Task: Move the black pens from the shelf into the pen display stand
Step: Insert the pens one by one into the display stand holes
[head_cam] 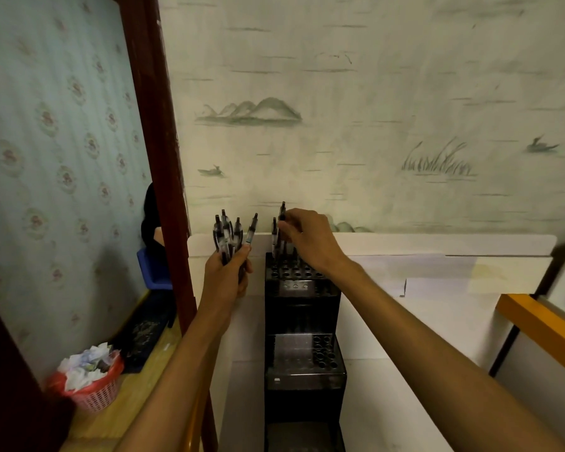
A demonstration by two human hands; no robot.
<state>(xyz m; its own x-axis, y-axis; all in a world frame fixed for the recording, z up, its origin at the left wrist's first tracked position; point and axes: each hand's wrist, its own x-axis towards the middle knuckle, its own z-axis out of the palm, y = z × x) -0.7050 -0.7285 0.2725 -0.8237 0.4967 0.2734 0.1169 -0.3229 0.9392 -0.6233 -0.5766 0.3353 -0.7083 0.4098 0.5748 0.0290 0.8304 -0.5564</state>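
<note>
The right hand (302,236) pinches one upright pen (281,214), its long axis vertical, directly over the stand (302,288) holes below the fingertips; the left hand (230,272) grips a spare bundle (230,233).

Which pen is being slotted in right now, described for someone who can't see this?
Find the black tiered stand against the white backboard. At its top tier's back left, the right hand pinches one pen. It rises higher than the pen slotted beside it, unlike the bunch in the left hand.
</note>
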